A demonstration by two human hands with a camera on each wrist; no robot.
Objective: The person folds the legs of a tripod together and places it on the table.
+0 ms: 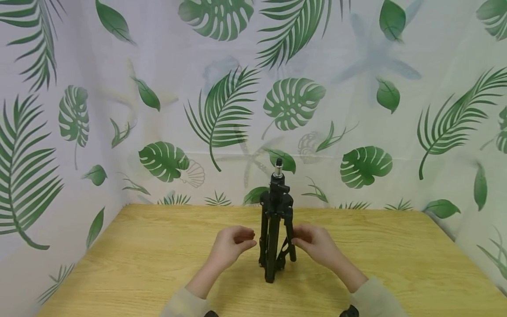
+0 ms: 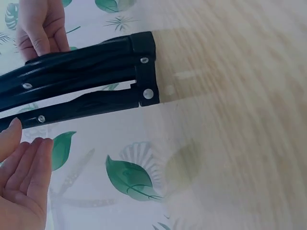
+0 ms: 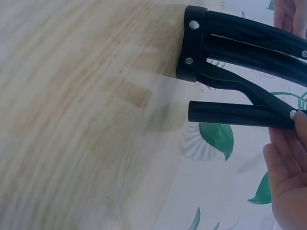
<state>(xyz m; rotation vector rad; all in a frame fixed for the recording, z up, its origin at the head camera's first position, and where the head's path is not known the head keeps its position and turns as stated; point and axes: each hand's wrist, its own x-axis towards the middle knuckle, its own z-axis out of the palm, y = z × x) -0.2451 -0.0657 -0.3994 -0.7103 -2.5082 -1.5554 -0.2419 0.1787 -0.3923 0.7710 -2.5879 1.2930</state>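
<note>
A small black light stand with a silver stud on top stands upright, its legs folded nearly together. On its right, my right hand pinches one leg between thumb and fingers; that leg is swung slightly outward, and a hinged brace links it to the bottom bracket. My left hand is just left of the stand, thumb and fingers apart and loosely bent. The left wrist view has this hand's fingertips close beside a riveted strut, with nothing held.
The stand is over a wood-grain table. Behind it and at both sides hangs a white cloth printed with green leaves, meeting the table's back edge. Dark wrist bands show at both sleeves.
</note>
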